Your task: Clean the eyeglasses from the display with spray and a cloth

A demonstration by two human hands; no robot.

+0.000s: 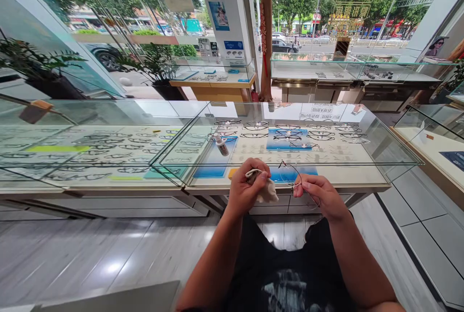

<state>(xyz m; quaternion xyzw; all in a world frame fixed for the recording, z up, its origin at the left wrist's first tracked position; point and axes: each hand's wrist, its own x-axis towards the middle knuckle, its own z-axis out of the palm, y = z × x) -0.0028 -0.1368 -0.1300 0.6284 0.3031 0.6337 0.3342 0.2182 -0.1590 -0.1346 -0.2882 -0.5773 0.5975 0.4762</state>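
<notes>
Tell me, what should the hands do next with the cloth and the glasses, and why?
I'd guess the left hand should bring the cloth gently onto the glasses. It already grips the cloth, bunched up, while the right hand holds the glasses close beside it, and the cloth isn't covering them, so a short sideways reach would probably do.

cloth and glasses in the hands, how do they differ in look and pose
The cloth is pale and opaque; the glasses are thin-rimmed with see-through lenses. The cloth is bunched in the left hand, drooping below it; the glasses are pinched by the right hand. Both are hand-held.
</notes>
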